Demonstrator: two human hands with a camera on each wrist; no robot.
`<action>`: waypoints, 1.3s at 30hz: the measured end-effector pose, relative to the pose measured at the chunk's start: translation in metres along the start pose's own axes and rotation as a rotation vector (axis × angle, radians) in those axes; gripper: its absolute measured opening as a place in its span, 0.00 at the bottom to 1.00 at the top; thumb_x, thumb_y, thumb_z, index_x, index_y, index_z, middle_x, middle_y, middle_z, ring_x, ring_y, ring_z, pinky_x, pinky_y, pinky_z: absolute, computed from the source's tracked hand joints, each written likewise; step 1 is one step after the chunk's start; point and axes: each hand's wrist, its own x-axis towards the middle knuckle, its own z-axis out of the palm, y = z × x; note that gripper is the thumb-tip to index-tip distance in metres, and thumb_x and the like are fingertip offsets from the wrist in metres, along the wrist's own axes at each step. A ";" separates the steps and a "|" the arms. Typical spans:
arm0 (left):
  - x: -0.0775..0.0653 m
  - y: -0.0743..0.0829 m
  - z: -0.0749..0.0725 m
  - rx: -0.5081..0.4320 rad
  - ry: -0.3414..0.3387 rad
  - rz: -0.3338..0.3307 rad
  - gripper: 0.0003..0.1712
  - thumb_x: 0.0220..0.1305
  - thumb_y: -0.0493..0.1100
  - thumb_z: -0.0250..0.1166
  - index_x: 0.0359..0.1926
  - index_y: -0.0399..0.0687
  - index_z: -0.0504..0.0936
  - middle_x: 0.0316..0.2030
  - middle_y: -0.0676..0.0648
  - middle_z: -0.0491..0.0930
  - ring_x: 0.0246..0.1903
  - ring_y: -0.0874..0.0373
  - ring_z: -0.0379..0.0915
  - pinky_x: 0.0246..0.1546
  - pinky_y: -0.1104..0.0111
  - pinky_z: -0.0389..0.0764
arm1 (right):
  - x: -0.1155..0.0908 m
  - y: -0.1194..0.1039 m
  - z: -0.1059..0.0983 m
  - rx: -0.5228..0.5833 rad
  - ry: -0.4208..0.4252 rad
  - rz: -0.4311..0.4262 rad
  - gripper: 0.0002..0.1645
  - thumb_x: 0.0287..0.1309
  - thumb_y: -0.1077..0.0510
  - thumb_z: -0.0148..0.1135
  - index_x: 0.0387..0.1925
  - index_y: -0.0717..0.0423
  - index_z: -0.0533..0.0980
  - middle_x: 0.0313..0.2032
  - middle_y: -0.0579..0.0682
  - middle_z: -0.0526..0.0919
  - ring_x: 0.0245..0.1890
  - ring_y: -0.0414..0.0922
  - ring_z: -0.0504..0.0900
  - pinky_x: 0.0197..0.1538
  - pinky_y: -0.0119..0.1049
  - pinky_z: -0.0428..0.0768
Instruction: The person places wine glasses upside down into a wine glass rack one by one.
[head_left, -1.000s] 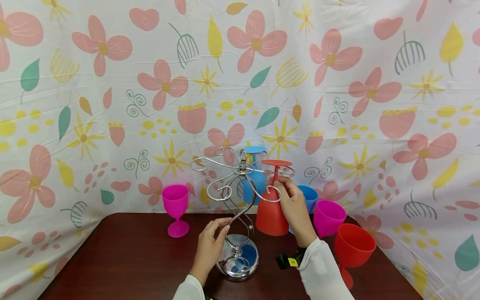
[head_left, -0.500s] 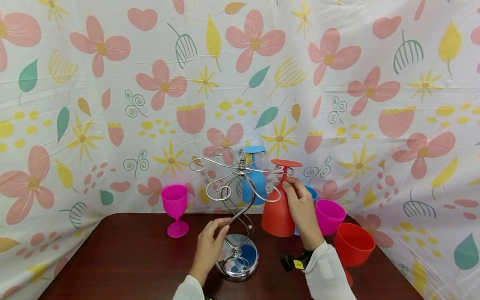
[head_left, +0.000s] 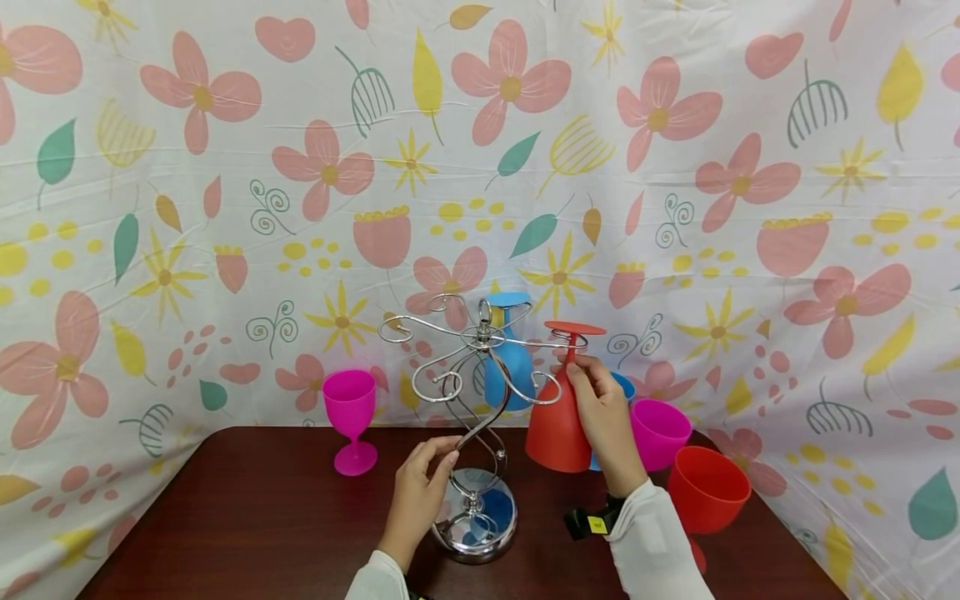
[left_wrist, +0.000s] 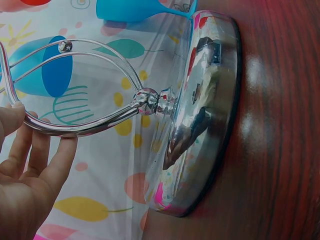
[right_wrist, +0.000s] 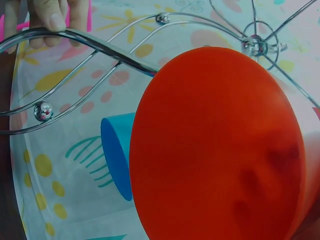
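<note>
A chrome wire goblet rack (head_left: 484, 337) with curled arms stands on its round mirrored base. My left hand (head_left: 420, 492) holds the rack's curved rod (left_wrist: 85, 129) between thumb and fingers. On the right, my right hand (head_left: 606, 417) grips an upside-down red goblet (head_left: 557, 433) near its stem. The goblet's foot sits just above the curl of the right arm, its stem at that curl. In the right wrist view the red bowl (right_wrist: 215, 150) hides the right fingers. A blue goblet (head_left: 510, 379) hangs upside down from the rear arm.
A magenta goblet (head_left: 350, 400) stands upright at the left. To the right stand another magenta goblet (head_left: 660, 433), a red goblet (head_left: 708, 492) and a blue goblet (head_left: 621, 392), partly hidden behind my right hand. A floral cloth (head_left: 300, 250) hangs behind the dark wooden table (head_left: 262, 517).
My right hand has moved the red goblet to the right, bringing its stem to the arm's outer curl; then its foot dipped slightly. My left hand has stayed on the rod.
</note>
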 end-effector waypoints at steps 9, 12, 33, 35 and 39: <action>0.000 -0.001 0.000 -0.004 0.000 0.006 0.11 0.68 0.41 0.67 0.49 0.59 0.85 0.43 0.62 0.82 0.44 0.64 0.78 0.50 0.63 0.77 | 0.002 0.003 0.004 -0.007 0.001 -0.014 0.25 0.74 0.41 0.52 0.62 0.49 0.73 0.55 0.55 0.80 0.50 0.52 0.81 0.45 0.43 0.84; 0.000 -0.002 0.001 -0.002 0.000 0.008 0.11 0.68 0.41 0.67 0.50 0.59 0.85 0.43 0.62 0.82 0.45 0.64 0.78 0.50 0.63 0.78 | 0.004 0.005 0.006 -0.020 -0.002 -0.030 0.25 0.74 0.41 0.52 0.63 0.49 0.73 0.56 0.53 0.80 0.53 0.50 0.80 0.49 0.42 0.83; -0.001 0.000 0.000 -0.005 0.002 -0.003 0.11 0.68 0.42 0.67 0.49 0.59 0.86 0.42 0.61 0.81 0.42 0.64 0.78 0.44 0.68 0.79 | 0.004 0.017 0.012 -0.058 0.009 -0.002 0.29 0.74 0.39 0.50 0.67 0.50 0.70 0.57 0.55 0.77 0.56 0.52 0.77 0.55 0.52 0.79; 0.000 0.000 0.000 -0.005 0.004 -0.001 0.11 0.68 0.42 0.67 0.50 0.59 0.86 0.42 0.61 0.81 0.42 0.64 0.78 0.43 0.68 0.79 | 0.003 0.018 0.012 -0.057 0.004 0.008 0.30 0.74 0.38 0.50 0.67 0.49 0.69 0.58 0.55 0.77 0.56 0.52 0.76 0.56 0.52 0.79; 0.000 0.000 0.000 -0.007 0.002 -0.003 0.11 0.69 0.42 0.67 0.50 0.59 0.85 0.42 0.61 0.81 0.42 0.64 0.78 0.43 0.68 0.79 | 0.003 0.020 0.011 -0.040 -0.003 0.009 0.31 0.74 0.38 0.49 0.68 0.49 0.68 0.59 0.54 0.76 0.57 0.51 0.75 0.56 0.51 0.79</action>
